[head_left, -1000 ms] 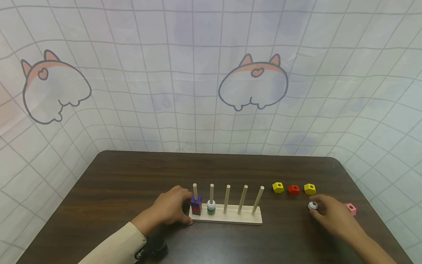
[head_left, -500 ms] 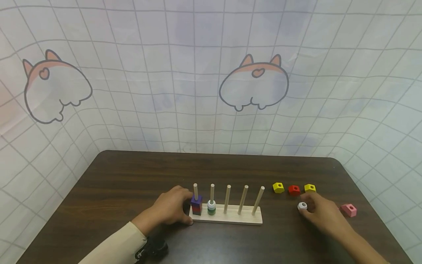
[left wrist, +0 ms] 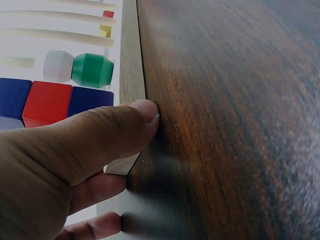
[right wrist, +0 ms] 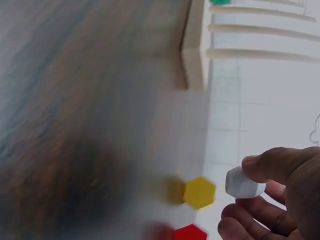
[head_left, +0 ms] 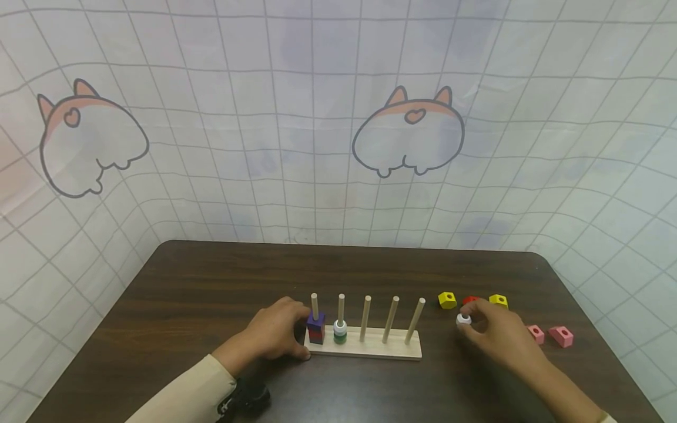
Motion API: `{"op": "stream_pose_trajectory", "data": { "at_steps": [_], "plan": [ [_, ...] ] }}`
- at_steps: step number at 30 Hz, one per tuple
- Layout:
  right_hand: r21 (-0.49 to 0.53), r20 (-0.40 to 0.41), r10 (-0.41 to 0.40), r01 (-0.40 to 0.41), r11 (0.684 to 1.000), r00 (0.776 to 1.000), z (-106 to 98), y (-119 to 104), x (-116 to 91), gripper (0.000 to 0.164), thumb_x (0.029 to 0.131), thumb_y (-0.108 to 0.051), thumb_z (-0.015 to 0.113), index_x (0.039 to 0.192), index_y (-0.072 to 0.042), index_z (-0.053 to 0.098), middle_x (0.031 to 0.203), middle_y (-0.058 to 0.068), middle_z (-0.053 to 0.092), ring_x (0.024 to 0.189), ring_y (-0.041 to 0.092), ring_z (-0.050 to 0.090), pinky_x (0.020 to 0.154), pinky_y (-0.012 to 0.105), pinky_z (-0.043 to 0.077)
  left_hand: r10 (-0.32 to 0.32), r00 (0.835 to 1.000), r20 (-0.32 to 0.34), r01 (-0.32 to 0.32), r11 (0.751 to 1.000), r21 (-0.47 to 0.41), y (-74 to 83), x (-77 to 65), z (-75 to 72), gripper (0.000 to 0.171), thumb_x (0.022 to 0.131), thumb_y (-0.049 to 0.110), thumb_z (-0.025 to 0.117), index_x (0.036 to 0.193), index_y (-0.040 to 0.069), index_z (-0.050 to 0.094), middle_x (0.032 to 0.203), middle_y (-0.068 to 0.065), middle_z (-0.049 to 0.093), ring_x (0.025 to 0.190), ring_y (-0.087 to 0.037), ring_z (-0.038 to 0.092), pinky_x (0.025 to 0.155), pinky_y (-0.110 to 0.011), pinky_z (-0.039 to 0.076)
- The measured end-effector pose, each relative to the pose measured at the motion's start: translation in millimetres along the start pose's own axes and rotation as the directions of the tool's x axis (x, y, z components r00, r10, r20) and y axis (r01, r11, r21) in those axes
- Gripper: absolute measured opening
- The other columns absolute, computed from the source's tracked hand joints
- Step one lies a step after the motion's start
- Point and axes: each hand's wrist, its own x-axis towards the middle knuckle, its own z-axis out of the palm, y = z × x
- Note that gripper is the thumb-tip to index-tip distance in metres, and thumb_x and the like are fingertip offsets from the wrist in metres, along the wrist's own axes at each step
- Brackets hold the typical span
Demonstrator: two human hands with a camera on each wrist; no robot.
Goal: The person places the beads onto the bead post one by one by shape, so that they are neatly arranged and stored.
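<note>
My left hand (head_left: 275,330) grips the left end of a pale wooden peg board (head_left: 370,348), its thumb on the front edge in the left wrist view. On the board's leftmost peg sit blue, red and blue square blocks (left wrist: 48,103). The second peg carries a green bead (left wrist: 92,70) with a white bead (left wrist: 57,65) on top. Three more pegs stand bare. Right of the board, my right hand (head_left: 499,332) pinches another white bead (right wrist: 243,183) between thumb and fingers, above the table in the right wrist view.
Behind the right hand lie two yellow blocks (head_left: 446,300) and a red block (head_left: 469,300), partly hidden by the fingers. Two pink blocks (head_left: 562,336) lie to the right. A black object (head_left: 251,398) is by the left wrist. A white patterned cloth (head_left: 317,117) hangs behind the table.
My right hand has carried the white bead leftward toward the peg board, uncovering the second pink block and partly covering the red one. My left hand keeps its grip on the board.
</note>
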Motion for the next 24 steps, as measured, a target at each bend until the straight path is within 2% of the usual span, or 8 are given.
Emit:
{"op": "stream_pose_trajectory", "data": {
  "at_steps": [5, 14, 24],
  "plan": [
    [0.010, -0.042, -0.044, 0.044, 0.999, 0.998, -5, -14, 4, 0.021, 0.085, -0.015, 0.083, 0.099, -0.017, 0.068, 0.088, -0.007, 0.070, 0.076, 0.013, 0.065, 0.070, 0.042, 0.053, 0.001, 1.000, 0.000, -0.001, 1.000, 0.006, 0.2, 0.5, -0.4, 0.064, 0.060, 0.040, 0.098, 0.115, 0.019, 0.072, 0.117, 0.002, 0.069, 0.116, -0.023, 0.057, 0.086, -0.058, 0.052],
    [0.059, -0.078, -0.033, 0.038, 0.998, 0.996, -19, -39, 8, 0.023, 0.087, -0.020, 0.083, 0.106, -0.016, 0.070, 0.096, -0.003, 0.073, 0.084, 0.020, 0.070, 0.070, 0.040, 0.053, 0.005, 1.000, -0.004, -0.005, 1.000, 0.012, -0.6, 0.5, -0.1, 0.067, 0.060, 0.039, 0.098, 0.117, 0.016, 0.072, 0.118, 0.001, 0.068, 0.116, -0.023, 0.057, 0.085, -0.057, 0.053],
    [0.091, -0.113, -0.064, 0.075, 0.993, 0.991, -33, -61, 8, 0.023, 0.088, -0.019, 0.082, 0.107, -0.020, 0.070, 0.098, -0.006, 0.072, 0.079, 0.012, 0.065, 0.065, 0.032, 0.052, 0.022, 1.000, -0.010, -0.022, 1.000, 0.020, -0.7, -0.1, -0.1, 0.067, 0.061, 0.040, 0.098, 0.117, 0.015, 0.072, 0.119, -0.001, 0.068, 0.116, -0.024, 0.058, 0.085, -0.056, 0.054]
  ]
}}
